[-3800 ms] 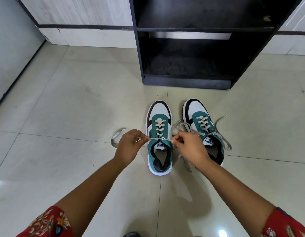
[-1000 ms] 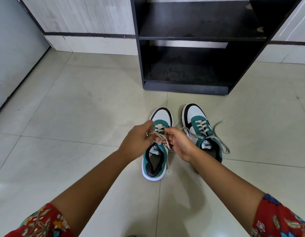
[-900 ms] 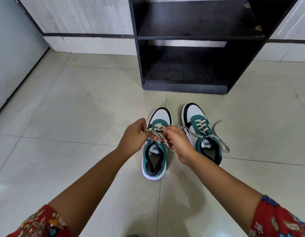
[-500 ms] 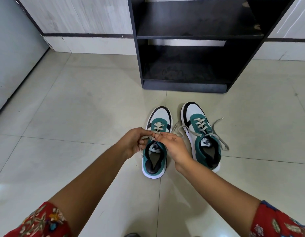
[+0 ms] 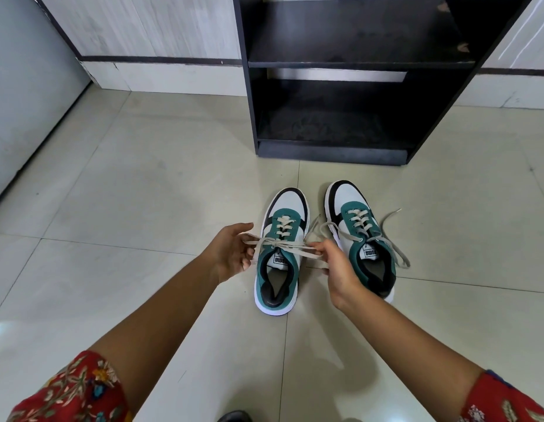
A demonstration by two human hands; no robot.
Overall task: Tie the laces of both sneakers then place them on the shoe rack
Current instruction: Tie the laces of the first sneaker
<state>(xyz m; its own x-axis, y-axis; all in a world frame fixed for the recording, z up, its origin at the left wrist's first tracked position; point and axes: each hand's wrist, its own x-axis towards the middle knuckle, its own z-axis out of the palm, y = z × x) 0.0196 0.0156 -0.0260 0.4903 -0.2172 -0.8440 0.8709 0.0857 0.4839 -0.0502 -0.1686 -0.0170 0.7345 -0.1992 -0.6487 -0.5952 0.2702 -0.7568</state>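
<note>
1. Half a second ago both hands were bunched together over the tongue of the left sneaker [image 5: 281,254]; now they have drawn apart, pulling its laces [image 5: 282,245] out sideways into taut strands that cross at a knot above the tongue.
2. The left hand [image 5: 234,254] pinches the lace ends on its side between thumb and fingers, the other fingers loosely curled.
3. The right hand [image 5: 336,263] pinches the opposite strands, held between the two shoes.
4. My judgement: a knot or bow is being cinched on this shoe, so the first tying is nearly done.
5. The right sneaker [image 5: 360,239] stands just beside it on the floor [image 5: 127,208], its laces [image 5: 386,236] lying loose and untied.
6. The shoe rack [image 5: 331,117] stands near, beyond the toes, its shelves holding no shoes; placing is not yet begun.
7. Each tongue label reads "PUMA", seen upside down.
</note>
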